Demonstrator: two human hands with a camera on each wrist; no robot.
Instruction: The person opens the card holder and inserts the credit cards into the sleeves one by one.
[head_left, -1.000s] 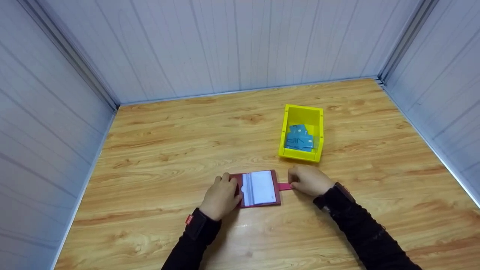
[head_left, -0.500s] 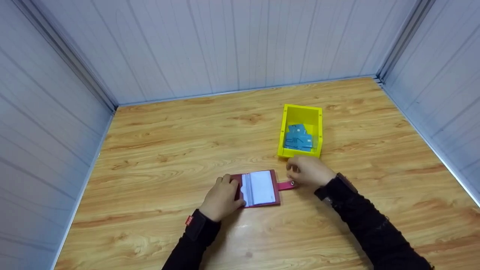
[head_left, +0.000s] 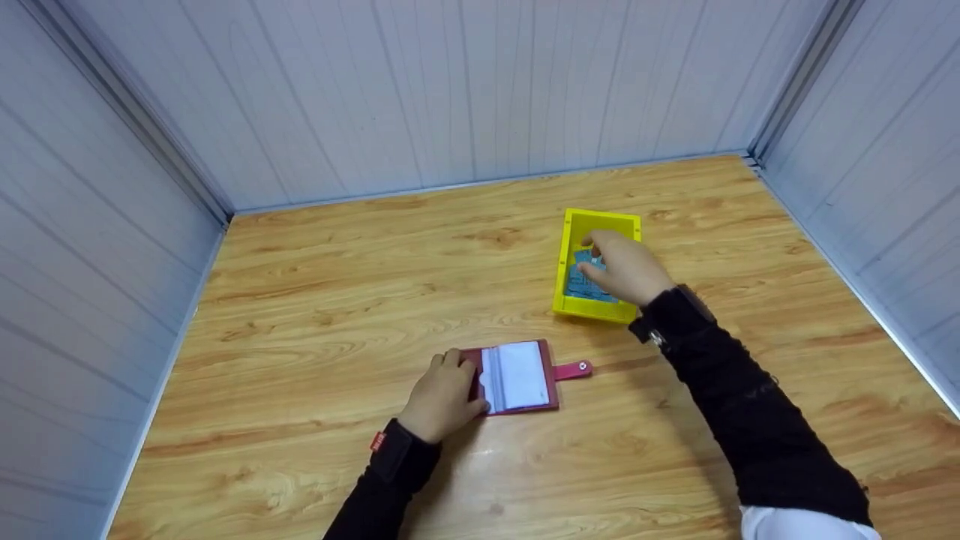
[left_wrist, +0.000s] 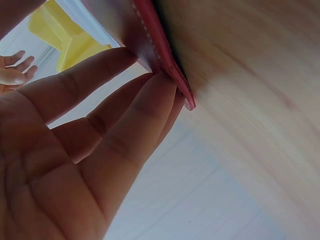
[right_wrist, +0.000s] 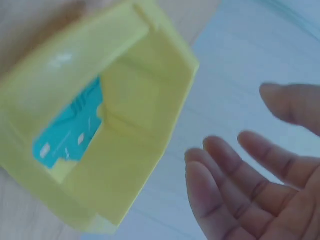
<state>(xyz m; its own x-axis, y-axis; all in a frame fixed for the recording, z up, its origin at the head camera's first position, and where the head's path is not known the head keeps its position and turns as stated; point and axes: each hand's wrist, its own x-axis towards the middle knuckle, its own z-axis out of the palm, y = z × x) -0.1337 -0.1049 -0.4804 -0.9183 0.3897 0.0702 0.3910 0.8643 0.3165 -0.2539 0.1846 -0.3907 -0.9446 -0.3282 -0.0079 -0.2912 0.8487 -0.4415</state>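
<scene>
A red card holder [head_left: 550, 375] lies open on the wooden table, its white inner sleeves [head_left: 524, 375] facing up. Its strap with a snap [head_left: 574, 370] sticks out to the right. My left hand [head_left: 441, 396] rests on the left cover, with the thumb near the lower edge. In the left wrist view, its fairly straight fingers [left_wrist: 130, 120] touch the red cover by the edge. My right hand [head_left: 628, 266] is over the yellow bin [head_left: 561, 289], thumb and fingers spread with nothing between them. Blue cards [head_left: 589, 283] lie inside the bin, partly hidden by this hand.
White panel walls [head_left: 450, 97] close off the table [head_left: 337, 300] at the back and both sides. The bin stands behind the card holder, a little to its right.
My right hand has let go of the strap and moved up and forward over the yellow bin, its fingers spreading. The left hand stays on the card holder.
</scene>
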